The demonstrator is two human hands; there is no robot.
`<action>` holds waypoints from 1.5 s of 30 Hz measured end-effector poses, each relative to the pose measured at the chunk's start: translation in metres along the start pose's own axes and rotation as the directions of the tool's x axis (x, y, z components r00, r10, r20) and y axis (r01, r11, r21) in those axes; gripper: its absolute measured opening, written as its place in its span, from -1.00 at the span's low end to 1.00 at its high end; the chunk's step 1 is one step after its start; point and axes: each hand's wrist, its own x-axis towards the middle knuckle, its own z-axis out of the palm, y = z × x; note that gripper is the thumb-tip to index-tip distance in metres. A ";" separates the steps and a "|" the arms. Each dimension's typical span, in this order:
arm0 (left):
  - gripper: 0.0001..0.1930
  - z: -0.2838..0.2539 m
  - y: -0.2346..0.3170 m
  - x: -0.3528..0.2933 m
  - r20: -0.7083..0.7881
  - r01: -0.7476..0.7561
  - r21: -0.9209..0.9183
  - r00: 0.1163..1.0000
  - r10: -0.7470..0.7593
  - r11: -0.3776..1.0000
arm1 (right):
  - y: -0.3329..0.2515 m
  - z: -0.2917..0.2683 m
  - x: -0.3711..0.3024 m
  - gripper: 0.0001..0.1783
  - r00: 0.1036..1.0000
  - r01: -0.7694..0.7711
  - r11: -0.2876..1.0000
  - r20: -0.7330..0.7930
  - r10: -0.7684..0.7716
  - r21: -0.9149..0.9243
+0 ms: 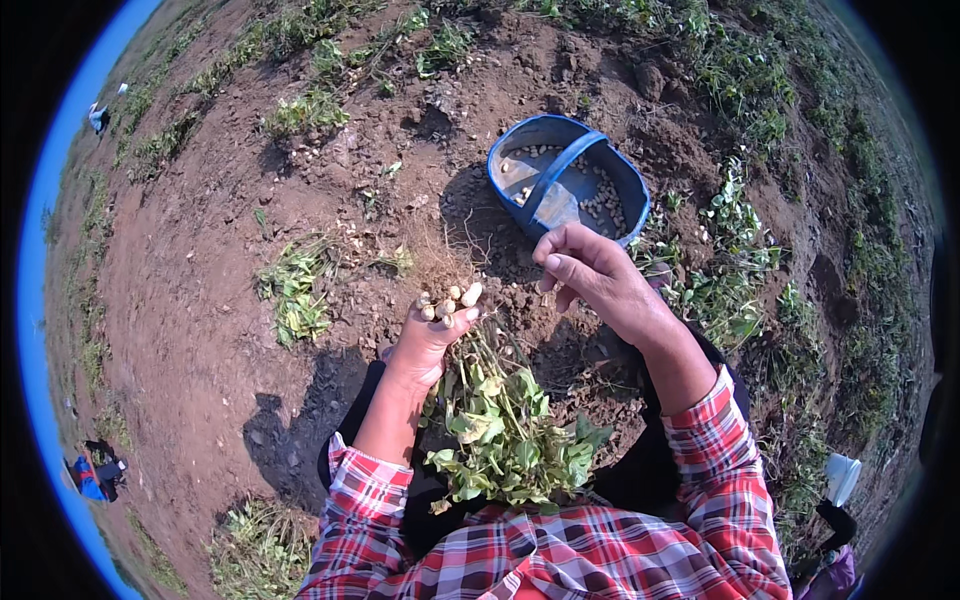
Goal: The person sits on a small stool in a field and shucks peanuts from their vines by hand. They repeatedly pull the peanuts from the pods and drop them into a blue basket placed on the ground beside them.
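Note:
My left hand [425, 340] is closed round the base of an uprooted peanut plant [505, 425]. Several pale peanuts [472, 294] cluster at its fingers and thumb, with thin brown roots fanning out beyond them. Leafy green and yellowing stems hang down from that hand toward my lap. My right hand [605, 285] hovers to the right of the plant, just below the near edge of a blue basket [625, 172]. Its fingers are loosely curled, with a gap to the thumb, and nothing shows between them. Loose peanuts [604, 198] are scattered over the basket's bottom, under its arched handle.
Pulled plants lie on the brown soil at left [298, 295] and lower left [262, 545]. Leafy plants [735, 240] grow or lie in a strip along the right. A white container [842, 478] is at the far right, and a distant person [97, 117] at the far left.

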 end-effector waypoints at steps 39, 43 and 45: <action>-0.61 0.011 -0.014 -0.005 0.245 0.161 0.017 0.956 -0.160 0.987 | 0.041 0.041 0.005 -0.76 0.948 0.309 0.737 0.131 -0.290 -0.601; -0.66 0.012 -0.016 -0.001 0.204 0.094 -0.087 0.976 -0.075 0.992 | 0.034 0.039 0.006 -0.76 0.985 0.173 0.842 0.085 -0.151 -0.512; -0.67 0.017 -0.014 0.001 0.183 0.098 -0.122 0.980 -0.074 0.988 | 0.039 0.036 0.007 -0.74 0.996 0.084 0.963 0.052 -0.073 -0.258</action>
